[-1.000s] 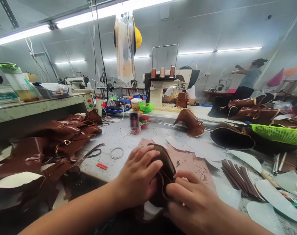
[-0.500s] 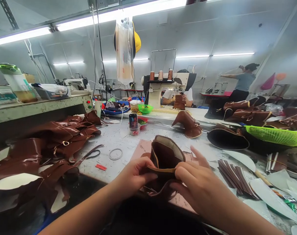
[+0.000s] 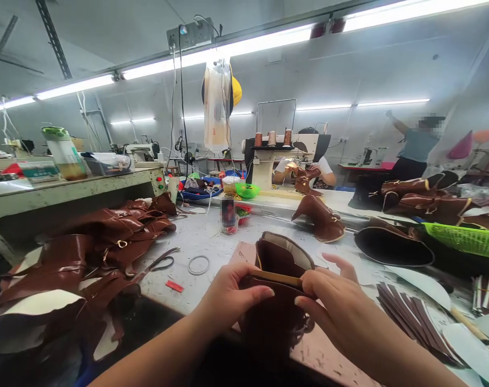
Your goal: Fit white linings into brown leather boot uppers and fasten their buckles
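Both my hands hold a brown leather boot upper (image 3: 280, 260) upright over the pink work mat (image 3: 313, 349), its open top facing me with a pale lining showing. My left hand (image 3: 228, 295) pinches its near edge on the left, thumb on top. On the right side my right hand (image 3: 333, 303) grips the same edge, with some fingers stretched out behind the leather.
A heap of brown leather uppers (image 3: 107, 242) lies at left, with scissors (image 3: 158, 262) and a wire ring (image 3: 199, 264) beside it. Stacked leather strips (image 3: 414, 317) and a green basket (image 3: 466, 236) lie at right. A sewing machine (image 3: 280, 153) and other workers are beyond the table.
The leather piece that lay pressed flat under both hands has been lifted and opened up, and is now held upright. The camera has tilted upward slightly.
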`<action>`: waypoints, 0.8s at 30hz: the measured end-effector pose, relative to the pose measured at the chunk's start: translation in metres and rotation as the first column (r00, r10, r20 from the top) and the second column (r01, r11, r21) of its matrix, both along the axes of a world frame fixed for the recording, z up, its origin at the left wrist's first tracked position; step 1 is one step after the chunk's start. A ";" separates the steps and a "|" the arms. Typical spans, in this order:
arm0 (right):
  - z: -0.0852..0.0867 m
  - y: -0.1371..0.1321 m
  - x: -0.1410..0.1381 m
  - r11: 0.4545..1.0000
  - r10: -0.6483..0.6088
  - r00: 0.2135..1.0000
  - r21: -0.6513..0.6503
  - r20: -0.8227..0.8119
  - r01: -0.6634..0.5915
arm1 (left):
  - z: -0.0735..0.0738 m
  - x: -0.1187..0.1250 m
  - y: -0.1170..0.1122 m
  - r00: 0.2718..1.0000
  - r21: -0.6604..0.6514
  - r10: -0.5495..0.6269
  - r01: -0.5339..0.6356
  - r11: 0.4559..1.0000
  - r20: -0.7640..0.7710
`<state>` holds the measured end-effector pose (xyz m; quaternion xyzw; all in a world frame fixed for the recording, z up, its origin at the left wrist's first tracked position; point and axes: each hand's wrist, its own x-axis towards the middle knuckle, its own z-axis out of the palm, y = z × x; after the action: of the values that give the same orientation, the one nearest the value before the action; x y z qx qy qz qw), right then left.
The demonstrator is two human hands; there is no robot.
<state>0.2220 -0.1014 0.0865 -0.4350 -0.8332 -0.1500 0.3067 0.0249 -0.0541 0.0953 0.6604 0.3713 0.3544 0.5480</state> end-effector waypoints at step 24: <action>-0.004 0.003 0.005 0.996 0.062 0.998 -0.062 -0.027 -0.064 | -0.010 -0.014 0.005 0.977 -0.073 -0.164 0.174 0.982 0.133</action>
<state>0.2274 -0.0980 0.0824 -0.4198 -0.8468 -0.1086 0.3080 0.0112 -0.0491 0.0853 0.6422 0.2928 0.3318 0.6259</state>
